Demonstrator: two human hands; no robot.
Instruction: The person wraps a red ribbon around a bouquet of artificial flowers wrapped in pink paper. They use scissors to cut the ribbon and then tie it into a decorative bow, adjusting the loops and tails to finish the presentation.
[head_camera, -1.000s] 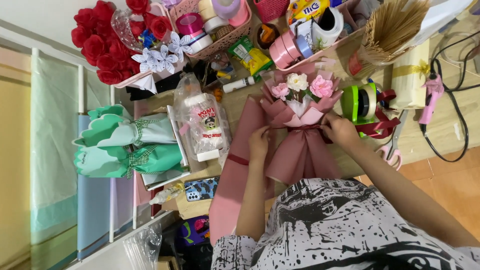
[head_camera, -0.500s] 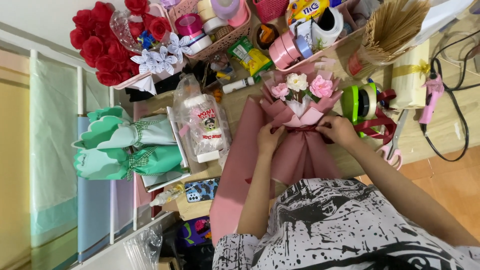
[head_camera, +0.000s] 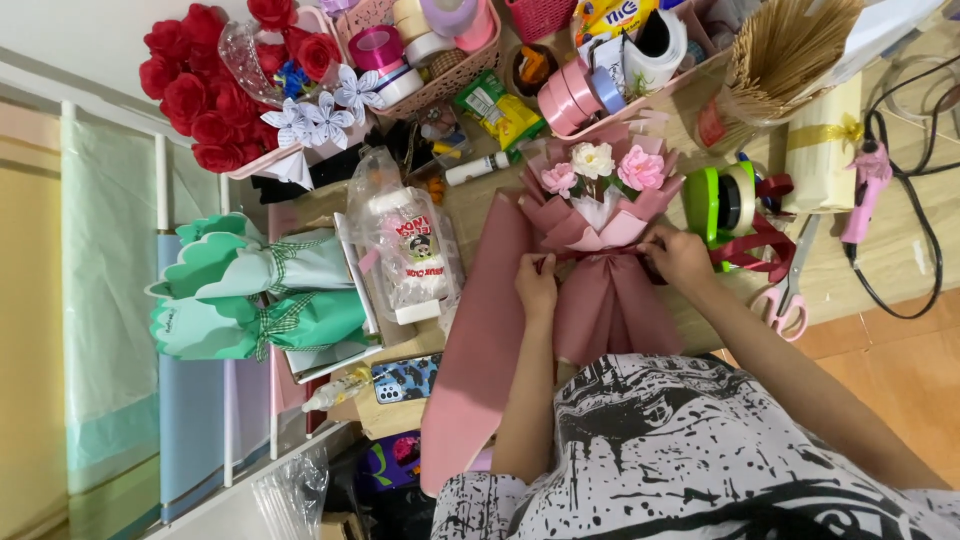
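Here the left hand (head_camera: 537, 283) and the right hand (head_camera: 678, 257) both pinch at the narrow waist of a small bouquet wrapped in dusty-pink matte paper (head_camera: 600, 265), fingers closed on a dark red ribbon (head_camera: 600, 254) that crosses it there. The bouquet lies on the wooden tabletop (head_camera: 880, 270) right in front of the person; its long axis runs away from the body, with the pink and white flower heads (head_camera: 600, 167) at the far end and the flared paper skirt toward the chest. Just beyond the right hand sits a green tape dispenser (head_camera: 722, 201), with pink-handled scissors (head_camera: 785, 300) beside it. Left of the bouquet lies a clear plastic bag holding a white bottle (head_camera: 405, 245). Farther off, a pink woven basket (head_camera: 425, 45) holds rolls of ribbon and tape, and a clear tub (head_camera: 790, 50) holds a sheaf of thin wooden skewers
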